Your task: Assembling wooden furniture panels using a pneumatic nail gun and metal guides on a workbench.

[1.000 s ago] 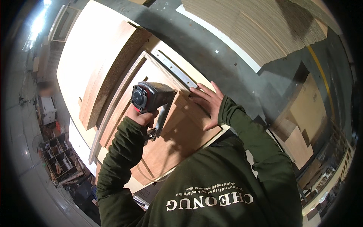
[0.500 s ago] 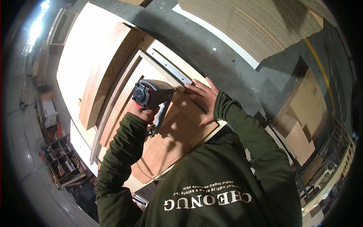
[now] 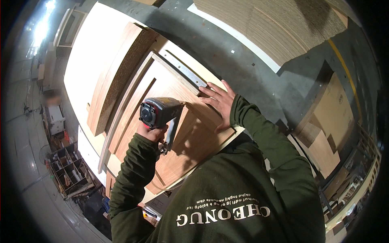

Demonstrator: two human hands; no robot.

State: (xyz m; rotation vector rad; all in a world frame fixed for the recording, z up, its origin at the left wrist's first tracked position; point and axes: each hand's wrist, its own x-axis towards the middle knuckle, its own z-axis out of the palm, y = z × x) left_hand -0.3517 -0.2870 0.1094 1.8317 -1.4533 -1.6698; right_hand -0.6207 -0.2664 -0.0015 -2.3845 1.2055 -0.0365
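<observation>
Nail gun [image 3: 160, 111] over the wooden panel [image 3: 167, 85], left hand [image 3: 152, 133] wrapped round its grip, right hand [image 3: 219, 104] spread at the panel's right edge.
Left fist takes the tool's weight; right hand grasps nothing, likely bracing the panel against kick. Metal strip [image 3: 182, 69] lies along the panel's far right side, near end by the right fingertips; can't tell if they press strip or panel. Board stack [image 3: 111, 79] left of the panel, probably parked off the working area. Gun body hides its nose, so contact with the panel is unclear; the person's torso [image 3: 231, 182] cuts off the panel's near edge.
</observation>
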